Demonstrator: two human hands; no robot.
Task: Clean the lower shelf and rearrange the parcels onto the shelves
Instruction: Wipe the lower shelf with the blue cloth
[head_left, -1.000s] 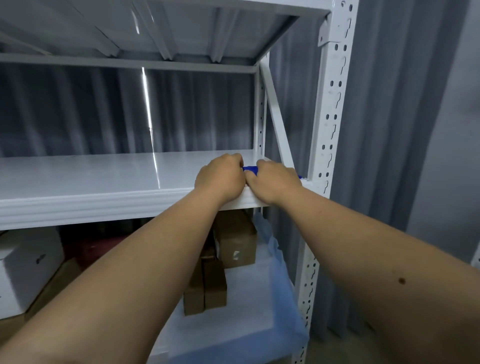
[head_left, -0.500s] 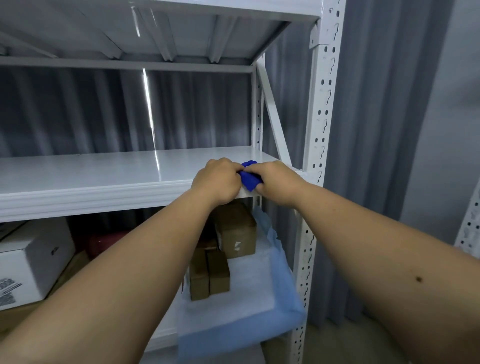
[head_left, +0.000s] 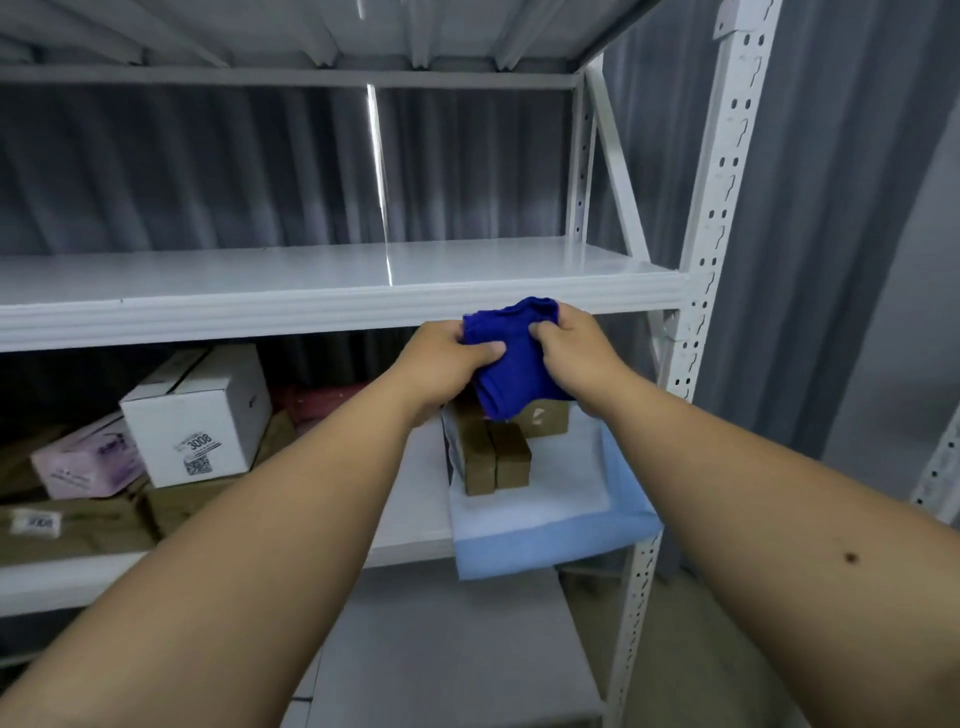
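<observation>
A bunched dark-blue cloth (head_left: 514, 364) is held in the air in front of the white metal rack, just below the front lip of its bare middle shelf (head_left: 332, 306). My left hand (head_left: 447, 358) grips the cloth's left side and my right hand (head_left: 571, 348) grips its right side. On the shelf below (head_left: 415, 519) lie parcels: a white carton (head_left: 200, 415) labelled 3008, a pink box (head_left: 85, 460), flat brown cartons (head_left: 72, 525), and small brown boxes (head_left: 496, 457) standing on a white and light-blue padded parcel (head_left: 550, 530). A red parcel (head_left: 322, 402) sits behind them.
The rack's perforated right upright (head_left: 711, 249) stands just right of my hands. Grey pleated curtains hang behind and to the right. A lowest shelf (head_left: 452, 644) shows under the parcels. Another rack's post (head_left: 940, 467) is at the far right edge.
Both hands have come off the middle shelf's front edge and dropped below it, carrying the blue cloth, which now shows bunched between them. The view has pulled back and tilted down.
</observation>
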